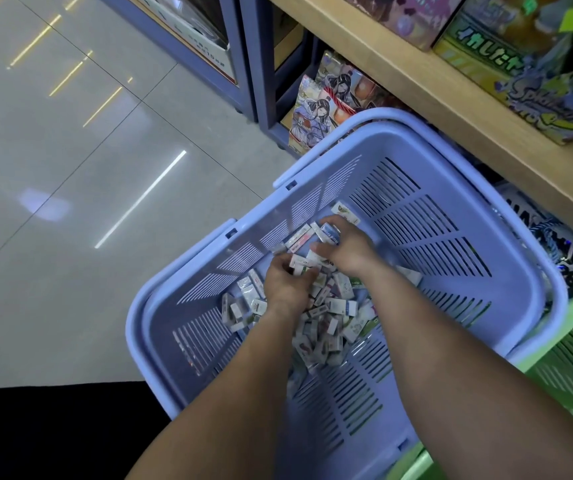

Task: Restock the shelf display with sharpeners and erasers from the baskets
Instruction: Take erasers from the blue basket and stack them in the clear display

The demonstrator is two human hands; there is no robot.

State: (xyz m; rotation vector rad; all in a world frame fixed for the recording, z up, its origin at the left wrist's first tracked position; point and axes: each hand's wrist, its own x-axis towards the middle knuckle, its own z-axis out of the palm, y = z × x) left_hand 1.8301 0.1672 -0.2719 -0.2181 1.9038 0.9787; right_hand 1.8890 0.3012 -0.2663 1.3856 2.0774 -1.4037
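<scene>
Basket [451,188]: lavender moulded plastic with slotted walls, on a glossy tiled floor [70,168] beside a wooden shelf [451,98]. Contents: erasers [333,306], small rectangular packs in white printed sleeves, heaped on the bottom. Left hand [285,289] curls around several packs. Right hand [350,252] clutches more at the heap's far edge.

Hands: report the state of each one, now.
Left hand: fingers curled round a small pack in the purple basket.
Right hand: fingers pinching a blue-and-white pack.
</scene>
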